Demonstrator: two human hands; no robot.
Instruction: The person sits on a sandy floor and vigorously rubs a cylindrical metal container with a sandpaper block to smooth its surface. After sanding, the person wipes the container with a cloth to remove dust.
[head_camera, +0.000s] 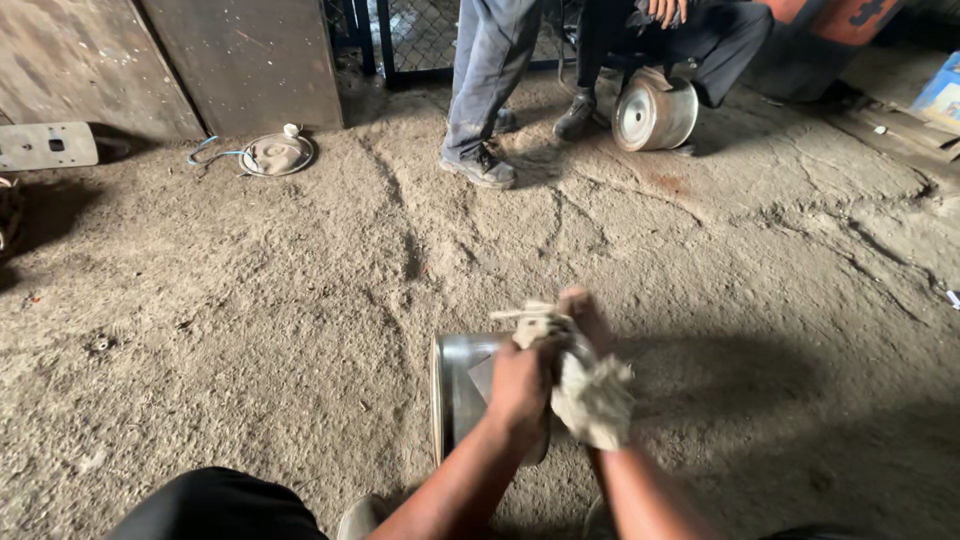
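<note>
Rag (592, 398) bunched in both my fists, left hand (520, 385) and right hand (585, 320) clenched on it over the shiny metal drum (462, 385), which lies on its side on the dirt floor (250, 320) between my knees, steadying it.

Dim daylight from upper right; lower right floor (800, 420) in deep shadow; hands slightly motion-blurred; mild wide-angle edge distortion.
</note>
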